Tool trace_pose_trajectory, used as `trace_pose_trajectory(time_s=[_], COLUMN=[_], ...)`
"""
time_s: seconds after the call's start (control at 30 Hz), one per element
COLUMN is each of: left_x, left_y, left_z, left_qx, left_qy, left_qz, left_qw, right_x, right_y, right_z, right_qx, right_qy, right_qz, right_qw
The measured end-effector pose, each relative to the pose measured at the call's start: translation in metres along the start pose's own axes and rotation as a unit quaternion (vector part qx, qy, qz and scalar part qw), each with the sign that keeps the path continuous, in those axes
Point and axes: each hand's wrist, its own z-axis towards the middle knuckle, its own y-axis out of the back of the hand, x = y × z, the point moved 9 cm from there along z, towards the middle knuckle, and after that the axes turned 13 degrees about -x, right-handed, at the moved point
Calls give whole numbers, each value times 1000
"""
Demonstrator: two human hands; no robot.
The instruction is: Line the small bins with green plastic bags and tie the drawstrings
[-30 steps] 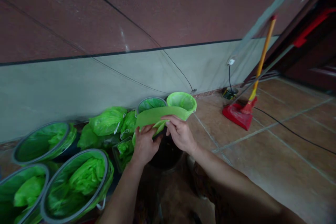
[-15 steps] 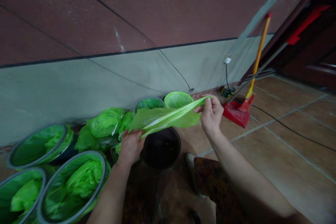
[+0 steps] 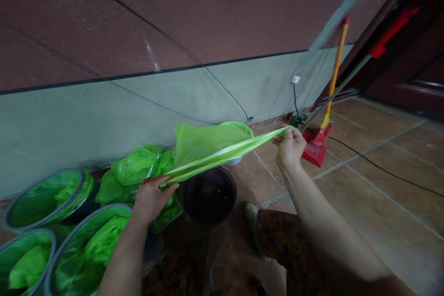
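A light green plastic trash bag [image 3: 208, 145] is stretched between my two hands, its opening edge pulled taut on a slant. My left hand [image 3: 151, 199] pinches the lower left end of that edge. At the upper right end, my right hand [image 3: 290, 146] grips the bag with closed fingers. Below the bag stands a dark trash can [image 3: 209, 196] without a liner, part of its rim covered by the bag. Behind the bag, a second bin with a green liner [image 3: 243, 128] shows only in part.
On the left stand several bins lined with green bags [image 3: 52, 196]. Green bags [image 3: 137, 166] lie in a heap by the wall. A red dustpan [image 3: 315, 150] and a broom with a yellow handle [image 3: 336, 74] are at right. A black cable [image 3: 381, 163] crosses the tiles.
My hands have moved farther apart, left hand down and left, right hand slightly right. The bag's edge is now stretched longer, and its body billows up toward the wall.
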Motion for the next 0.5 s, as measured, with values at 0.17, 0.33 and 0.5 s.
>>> trace_pose_trajectory(time_s=[0.17, 0.33, 0.5], left_x=[-5, -38, -24], left_y=[22, 126, 116], left_z=[8, 17, -14], left_qx=[-44, -285, -207], left_qy=[0, -36, -5], left_qz=[32, 64, 92], left_qw=[999, 956, 974], right_x=[19, 130, 87], right_y=[-6, -2, 25], right_z=[-13, -33, -120], right_qx=[26, 91, 382], right_qy=[-44, 138, 225], right_qz=[24, 28, -178], right_qw=[998, 986, 879])
